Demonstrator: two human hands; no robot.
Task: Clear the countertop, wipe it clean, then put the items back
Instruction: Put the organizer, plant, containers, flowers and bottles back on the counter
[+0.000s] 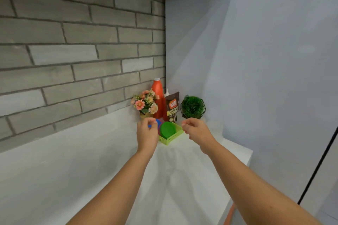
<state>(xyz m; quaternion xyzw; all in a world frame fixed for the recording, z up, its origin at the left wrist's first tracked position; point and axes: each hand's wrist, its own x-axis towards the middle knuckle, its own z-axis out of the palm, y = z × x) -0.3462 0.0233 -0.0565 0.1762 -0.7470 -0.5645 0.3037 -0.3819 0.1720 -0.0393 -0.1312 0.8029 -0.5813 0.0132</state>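
The person is working with both forearms [117, 186] bare, skin showing along their whole visible length. The left hand [147, 131] and the right hand [196, 129] are likewise showing bare, wrists and fingers uncovered.

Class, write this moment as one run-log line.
left hand: empty, near green tray | right hand: empty, near tray | green lid: in tray

Left side of green tray [171, 138] behind left hand [147, 132], base of orange bottle [158, 95] behind flowers [144, 103], small print on pouch [172, 106] unreadable
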